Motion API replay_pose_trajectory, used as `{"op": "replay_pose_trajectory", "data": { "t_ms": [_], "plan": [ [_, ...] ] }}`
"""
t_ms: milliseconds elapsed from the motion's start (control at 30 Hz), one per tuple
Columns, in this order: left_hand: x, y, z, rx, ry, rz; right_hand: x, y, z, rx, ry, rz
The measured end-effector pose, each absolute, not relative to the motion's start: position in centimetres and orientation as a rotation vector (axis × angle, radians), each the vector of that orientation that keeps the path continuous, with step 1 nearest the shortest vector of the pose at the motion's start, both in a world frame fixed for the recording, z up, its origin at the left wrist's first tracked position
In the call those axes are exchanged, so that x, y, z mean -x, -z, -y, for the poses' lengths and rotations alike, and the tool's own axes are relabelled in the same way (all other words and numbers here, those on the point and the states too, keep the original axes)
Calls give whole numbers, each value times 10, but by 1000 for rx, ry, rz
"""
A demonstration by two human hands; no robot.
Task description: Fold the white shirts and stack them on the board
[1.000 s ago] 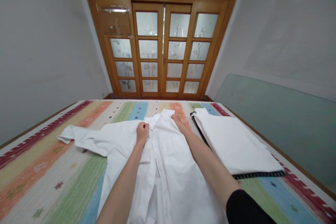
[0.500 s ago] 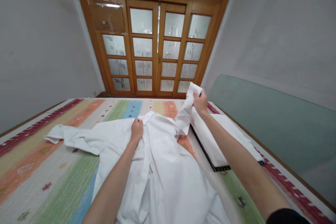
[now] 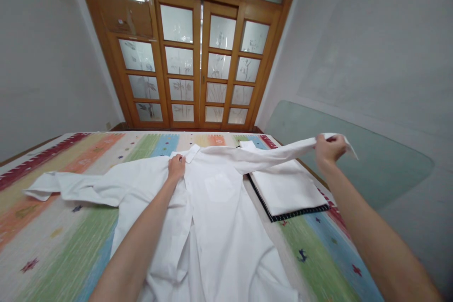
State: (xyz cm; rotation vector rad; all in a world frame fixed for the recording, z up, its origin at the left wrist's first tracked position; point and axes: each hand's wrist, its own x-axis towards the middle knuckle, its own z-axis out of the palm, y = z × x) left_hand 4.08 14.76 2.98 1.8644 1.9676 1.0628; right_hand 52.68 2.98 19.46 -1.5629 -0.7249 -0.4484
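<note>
A white shirt (image 3: 215, 207) lies front-up on a bed covered with a striped, many-coloured cover (image 3: 63, 217). My left hand (image 3: 176, 166) is closed on the shirt's collar area, just left of the placket. My right hand (image 3: 329, 148) is closed on the cuff end of the shirt's right sleeve (image 3: 276, 153), which is stretched out taut in the air to the right, over a folded pile. The shirt's other sleeve (image 3: 71, 188) lies spread flat to the left on the cover.
A folded white garment (image 3: 286, 186) rests on a dark-edged board at the bed's right side. Wooden glazed doors (image 3: 191, 61) stand beyond the bed's far end. Grey walls close in on both sides; the right wall has a pale green lower panel (image 3: 371, 160).
My right hand has left the collar, picked up the right sleeve and pulled it up and out to the right until straight. My left hand has stayed on the collar.
</note>
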Motion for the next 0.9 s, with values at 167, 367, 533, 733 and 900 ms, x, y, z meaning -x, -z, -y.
{"op": "replay_pose_trajectory", "data": {
  "t_ms": [167,367,533,733,900],
  "plan": [
    [-49,-26,-151,-1841,-920,-2054,-506,-195,-5,1681,648,674],
    [-54,-27,-150,-1886,-842,-2065,-490,-216,7,1644,928,709],
    [-55,-26,-144,-2002,-819,-2028,-500,-231,-2,1963,850,955],
    [-54,-25,-134,-2138,-840,-1979,-501,-180,-28,2468,-89,1638],
    [-55,-24,-130,-2201,-843,-1973,-520,-136,-27,2075,-415,2213]
  ]
}}
